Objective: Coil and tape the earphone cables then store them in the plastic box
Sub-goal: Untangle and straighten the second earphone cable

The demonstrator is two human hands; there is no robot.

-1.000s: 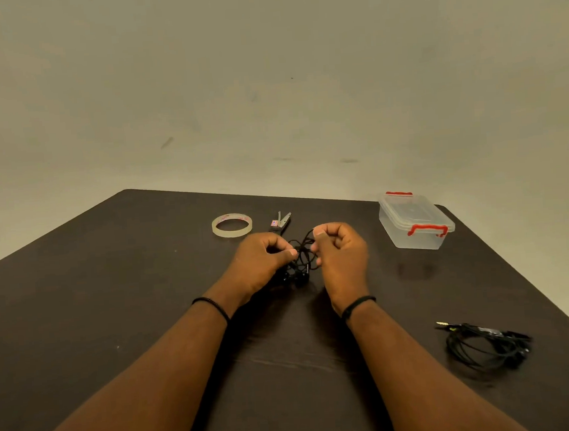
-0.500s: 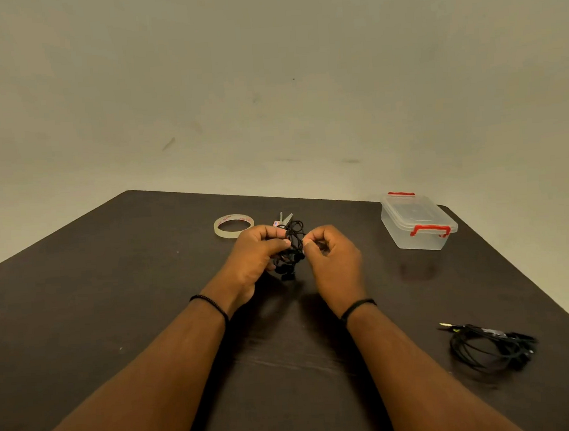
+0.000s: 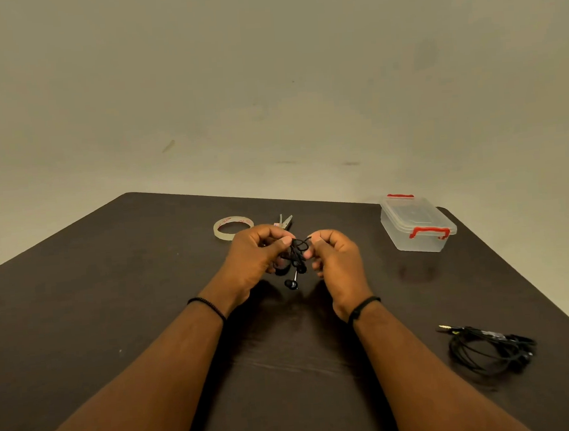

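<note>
1. While the head view is the only one to go by, it shows both hands raised just above the dark table [image 3: 82,330], with a small black earphone cable [image 3: 297,253] bunched between them.
2. The left hand [image 3: 252,258] has its fingers curled round one side of the bundle, and the right hand [image 3: 337,262] pinches the other side at its fingertips [image 3: 316,239]; one earbud [image 3: 291,284] dangles below.
3. Judging by this, the coiling of this cable is under way and looks close to tight, but no tape can be seen on it.
4. A second earphone cable [image 3: 491,349] lies in a loose coil on the table, well apart to the right; whether it is taped cannot be told.
5. The plastic box [image 3: 415,226] stands at the far right with its lid on and red clips down, so it would need opening before anything goes in.
6. The tape roll [image 3: 233,227] lies just beyond the left hand, with scissors [image 3: 285,221] beside it, partly hidden by the hands.
7. Nothing blocks the reach to tape or box.
</note>
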